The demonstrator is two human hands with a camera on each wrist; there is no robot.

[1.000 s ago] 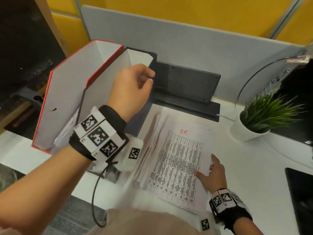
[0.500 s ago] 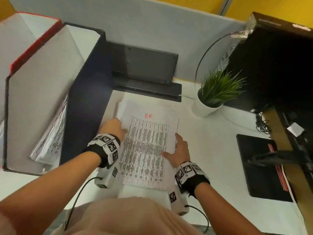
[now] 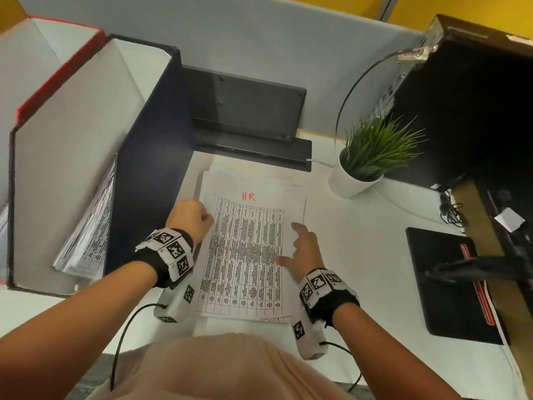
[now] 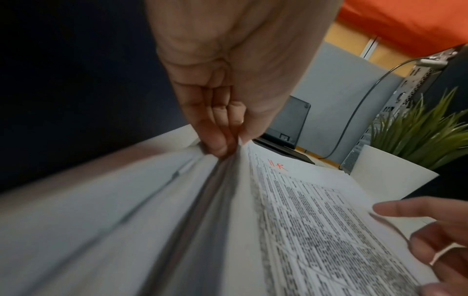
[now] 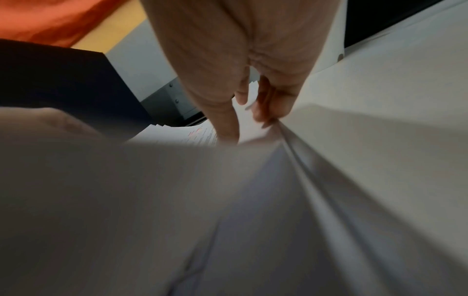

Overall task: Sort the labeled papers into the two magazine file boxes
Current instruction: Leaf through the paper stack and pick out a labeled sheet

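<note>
Fabric, peach-coloured (image 3: 230, 368), fills the bottom centre of the head view, where we see our own torso. Just above it our two forearms reach up the frame, each wrist wrapped in a black band with white marker blocks.

Our left hand (image 3: 191, 219) sits at the left edge of the paper stack (image 3: 245, 249), left of centre. In the left wrist view its fingers (image 4: 215, 128) curl down and meet the thumb on the edge of the top sheets, pinching them so that they lift off the pile below. Our right hand (image 3: 302, 249) lies on the right edge of the same stack, fingers spread in the head view; in the right wrist view the fingers (image 5: 268, 104) bend down onto the paper edge, but we cannot tell whether they truly grip it.

The stack lies flat on the white desk (image 3: 360, 241) at the centre of the frame. Its top sheet carries a printed table and a red handwritten "H R" (image 3: 248, 196) near its upper edge.

Left of the stack stands the dark blue file box (image 3: 150, 157), already holding printed sheets (image 3: 86, 241) that lean inside it. Touching its far side, at the upper left, is the red file box (image 3: 57, 73).

Further up, at centre, a black device (image 3: 245, 111) stands against the grey partition. A potted green plant (image 3: 372, 151) sits at the right, with a black pad (image 3: 444, 284) at the right edge.
</note>
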